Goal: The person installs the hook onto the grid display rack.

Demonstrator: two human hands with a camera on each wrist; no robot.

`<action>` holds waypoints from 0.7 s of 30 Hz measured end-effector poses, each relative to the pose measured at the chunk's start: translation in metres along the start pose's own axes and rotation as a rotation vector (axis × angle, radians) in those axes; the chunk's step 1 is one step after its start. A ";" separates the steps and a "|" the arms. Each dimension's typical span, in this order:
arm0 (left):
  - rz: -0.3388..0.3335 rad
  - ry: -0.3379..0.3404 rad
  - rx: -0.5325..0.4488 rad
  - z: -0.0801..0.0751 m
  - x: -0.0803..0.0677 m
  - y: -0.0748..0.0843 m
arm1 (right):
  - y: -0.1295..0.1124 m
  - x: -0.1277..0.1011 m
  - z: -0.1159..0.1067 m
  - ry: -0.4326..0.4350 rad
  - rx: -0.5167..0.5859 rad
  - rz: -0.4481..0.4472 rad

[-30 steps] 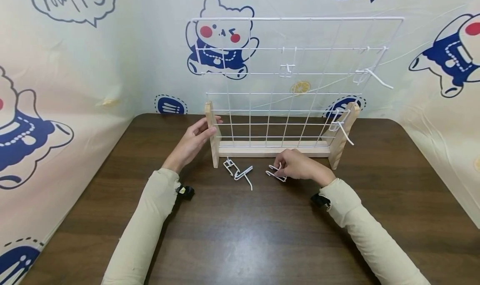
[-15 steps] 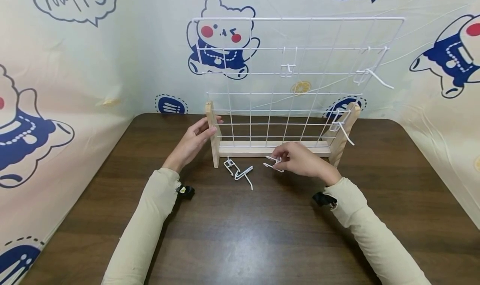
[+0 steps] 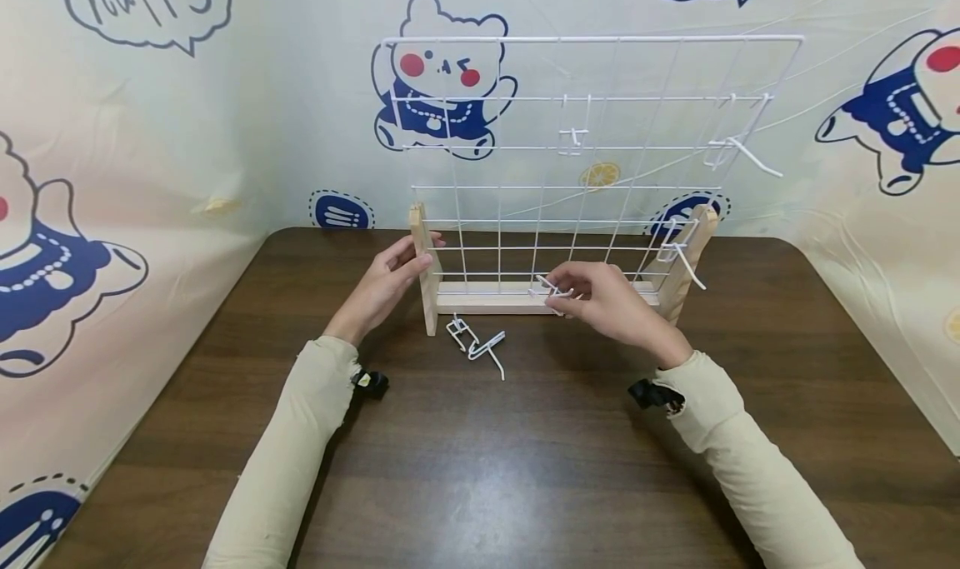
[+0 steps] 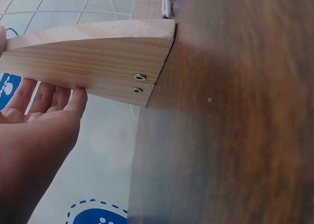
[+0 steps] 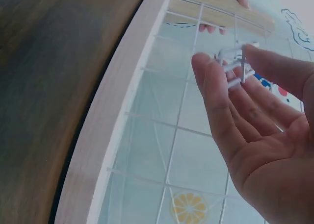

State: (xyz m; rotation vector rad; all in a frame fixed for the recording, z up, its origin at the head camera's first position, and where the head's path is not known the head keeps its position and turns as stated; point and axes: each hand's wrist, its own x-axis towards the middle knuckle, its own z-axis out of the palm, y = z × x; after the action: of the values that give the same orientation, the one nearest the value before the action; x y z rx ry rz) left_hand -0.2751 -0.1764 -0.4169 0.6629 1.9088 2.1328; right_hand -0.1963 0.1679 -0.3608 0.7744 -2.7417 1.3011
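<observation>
A white wire grid [image 3: 592,40] stands in a wooden frame at the back of the table. My left hand [image 3: 378,290] grips the frame's left side panel [image 3: 425,290], thumb on the near side and fingers behind. In the left wrist view those fingertips rest along the panel's face [image 4: 103,62], which has two metal fasteners. Between thumb and fingers my right hand [image 3: 611,304] pinches a white wire hook [image 5: 239,64], held up before the lower grid. Below, on the tabletop, lie two more white hooks [image 3: 491,346], close together near the frame's left foot.
Three hooks hang on the grid: one upper middle [image 3: 574,138], one upper right [image 3: 753,159], one lower right [image 3: 688,265]. A wooden crossbar [image 3: 480,302] joins the side panels at the bottom. Printed cloth [image 3: 285,94] surrounds the brown table [image 3: 450,486].
My right hand has raised the hook from the tabletop up toward the lower grid, turning it on the way. The left hand stays on the side panel.
</observation>
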 end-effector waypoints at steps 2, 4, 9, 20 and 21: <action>-0.002 0.000 0.000 0.000 0.000 0.000 | -0.002 0.001 -0.001 0.042 -0.007 -0.008; 0.001 0.000 0.003 -0.001 0.000 0.000 | -0.003 0.002 -0.002 0.079 -0.009 -0.010; 0.001 0.003 0.005 0.000 0.000 -0.001 | -0.003 0.003 -0.004 0.136 0.011 -0.018; 0.008 -0.004 0.000 0.000 0.000 0.001 | -0.007 0.000 -0.006 0.206 0.068 -0.066; 0.010 -0.005 -0.001 0.001 0.000 0.001 | -0.008 0.000 -0.006 0.209 0.074 -0.070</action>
State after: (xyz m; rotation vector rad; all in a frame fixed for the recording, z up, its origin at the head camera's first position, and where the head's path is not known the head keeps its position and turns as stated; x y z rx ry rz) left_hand -0.2746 -0.1761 -0.4158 0.6786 1.9055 2.1358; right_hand -0.1941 0.1680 -0.3510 0.6878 -2.4954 1.3905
